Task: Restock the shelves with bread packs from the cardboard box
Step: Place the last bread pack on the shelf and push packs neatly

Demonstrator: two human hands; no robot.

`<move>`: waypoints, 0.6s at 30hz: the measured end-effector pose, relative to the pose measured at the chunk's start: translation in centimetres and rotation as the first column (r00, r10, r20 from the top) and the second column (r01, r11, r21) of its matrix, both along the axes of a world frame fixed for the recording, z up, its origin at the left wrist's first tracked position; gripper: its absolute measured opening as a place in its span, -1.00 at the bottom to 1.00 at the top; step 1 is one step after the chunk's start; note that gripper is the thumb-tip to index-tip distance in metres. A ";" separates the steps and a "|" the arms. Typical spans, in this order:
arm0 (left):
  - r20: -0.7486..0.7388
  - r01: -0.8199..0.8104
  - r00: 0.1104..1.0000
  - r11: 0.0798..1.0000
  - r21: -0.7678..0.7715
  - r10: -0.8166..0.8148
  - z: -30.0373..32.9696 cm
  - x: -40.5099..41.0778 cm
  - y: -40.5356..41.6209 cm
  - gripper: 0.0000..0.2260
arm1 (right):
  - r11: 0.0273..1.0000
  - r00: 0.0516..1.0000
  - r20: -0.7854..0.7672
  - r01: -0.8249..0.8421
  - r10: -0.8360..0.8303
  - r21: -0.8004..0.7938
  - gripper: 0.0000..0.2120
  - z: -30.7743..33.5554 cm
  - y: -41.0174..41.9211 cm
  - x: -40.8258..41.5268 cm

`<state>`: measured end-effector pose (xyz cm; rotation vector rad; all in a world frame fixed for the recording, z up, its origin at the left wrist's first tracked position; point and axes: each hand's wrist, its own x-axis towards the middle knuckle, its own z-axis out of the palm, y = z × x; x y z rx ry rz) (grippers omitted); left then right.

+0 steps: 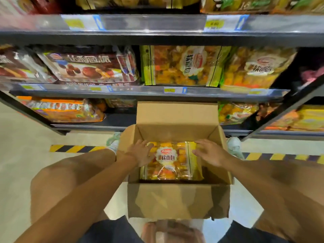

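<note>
Top-shelf packs [140, 1] cut off, blurred

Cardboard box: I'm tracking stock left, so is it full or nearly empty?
Nearly empty. The cardboard box stands open, with one yellow bread pack visible inside and bare inner walls above it. Whether more packs lie beneath cannot be told.

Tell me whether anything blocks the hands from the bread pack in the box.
Nothing visible does. The cardboard box has its flaps open, and the left hand and right hand are already at the sides of the bread pack inside.
</note>
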<state>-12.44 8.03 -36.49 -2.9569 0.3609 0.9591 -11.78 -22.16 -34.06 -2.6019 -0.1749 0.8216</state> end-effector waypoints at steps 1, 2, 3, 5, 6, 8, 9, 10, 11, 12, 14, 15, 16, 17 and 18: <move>-0.028 -0.026 0.999 1.000 0.013 0.027 -0.7 0.0 -0.3 -0.43 | 1.000 0.999 -0.039 0.017 -0.018 -0.017 -0.42 -1.1 -0.3 0.2; -0.063 -0.057 0.996 0.998 0.025 0.059 -1.5 0.1 -0.5 -0.43 | 0.999 0.996 -0.083 0.028 -0.030 -0.033 -0.41 -2.3 -0.5 0.4; -0.106 -0.084 0.991 0.996 0.037 0.087 -2.3 0.3 -0.7 -0.43 | 0.998 0.991 -0.128 0.034 -0.040 -0.049 -0.40 -3.3 -0.7 0.6; -0.180 -0.132 0.974 0.990 0.054 0.140 -4.2 0.7 -1.2 -0.44 | 0.996 0.976 -0.212 0.036 -0.054 -0.086 -0.39 -5.4 -0.9 1.0; -0.214 -0.155 0.963 0.986 0.062 0.165 -5.1 0.9 -1.6 -0.44 | 0.994 0.966 -0.250 0.039 -0.065 -0.105 -0.40 -6.4 -1.0 1.3; -0.297 -0.215 0.927 0.973 0.079 0.229 -7.0 1.4 -2.4 -0.40 | 0.989 0.944 -0.314 0.061 -0.100 -0.131 -0.41 -8.7 -0.9 2.0; -0.348 -0.255 0.898 0.963 0.085 0.268 -7.8 1.5 -2.7 -0.37 | 0.988 0.933 -0.339 0.079 -0.121 -0.136 -0.40 -10.0 -0.9 2.3; -0.401 -0.305 0.861 0.948 0.087 0.313 -8.8 1.7 -3.0 -0.35 | 0.987 0.920 -0.366 0.100 -0.141 -0.129 -0.38 -11.3 -0.8 2.7; -0.444 -0.361 0.821 0.929 0.080 0.358 -9.8 1.9 -3.3 -0.33 | 0.984 0.900 -0.400 0.137 -0.172 -0.114 -0.35 -12.3 -0.6 2.9; -0.477 -0.427 0.779 0.901 0.069 0.406 -10.8 2.1 -3.4 -0.32 | 0.978 0.879 -0.428 0.193 -0.211 -0.084 -0.31 -13.3 -0.2 3.1; -0.499 -0.559 0.703 0.827 0.054 0.508 -12.8 2.5 -3.4 -0.27 | 0.946 0.827 -0.475 0.320 -0.302 -0.045 -0.23 -15.0 0.7 3.2; -0.496 -0.608 0.671 0.792 0.058 0.551 -13.6 2.7 -3.4 -0.22 | 0.925 0.802 -0.488 0.378 -0.346 -0.035 -0.18 -15.7 1.1 3.2; -0.495 -0.643 0.641 0.762 0.072 0.587 -14.3 2.8 -3.5 -0.16 | 0.905 0.781 -0.497 0.424 -0.378 -0.023 -0.12 -16.5 1.3 3.2; -0.487 -0.669 0.619 0.738 0.084 0.616 -14.8 2.9 -3.7 -0.12 | 0.884 0.759 -0.507 0.467 -0.408 -0.012 -0.06 -17.4 1.5 3.1; -0.473 -0.697 0.602 0.713 0.083 0.643 -15.4 3.0 -3.9 -0.11 | 0.859 0.742 -0.508 0.512 -0.437 0.007 -0.01 -18.3 1.6 2.9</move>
